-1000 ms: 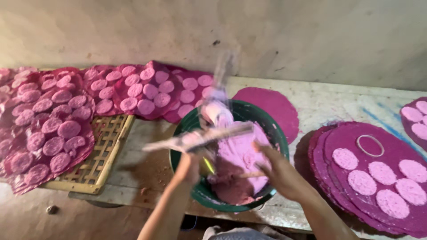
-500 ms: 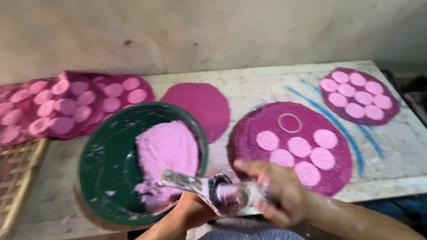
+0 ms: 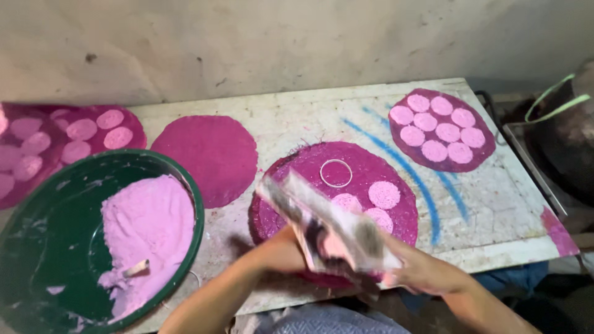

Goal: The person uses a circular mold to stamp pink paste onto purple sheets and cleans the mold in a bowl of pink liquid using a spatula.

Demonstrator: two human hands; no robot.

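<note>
My left hand (image 3: 279,252) and my right hand (image 3: 427,272) are close together over the near edge of a round magenta mat (image 3: 365,167). Between them is a blurred flat scraper (image 3: 322,219) smeared with pink dough; both hands seem to grip it. The mat carries a thin white ring (image 3: 336,172) and a few pale pink discs (image 3: 384,194). At the left stands a green basin (image 3: 185,185) with a mound of pink dough (image 3: 148,229) and a small stick in it.
A bare magenta mat (image 3: 207,151) lies behind the basin. Another mat with several pink discs (image 3: 440,127) sits at the far right of the white table (image 3: 489,204); more discs on mats (image 3: 80,133) at the far left. A dark pot (image 3: 566,136) stands off the table's right edge.
My view has swung right from the basin to the ringed mat. Both hands have left the basin with the scraper and now hover over that mat's near edge.
</note>
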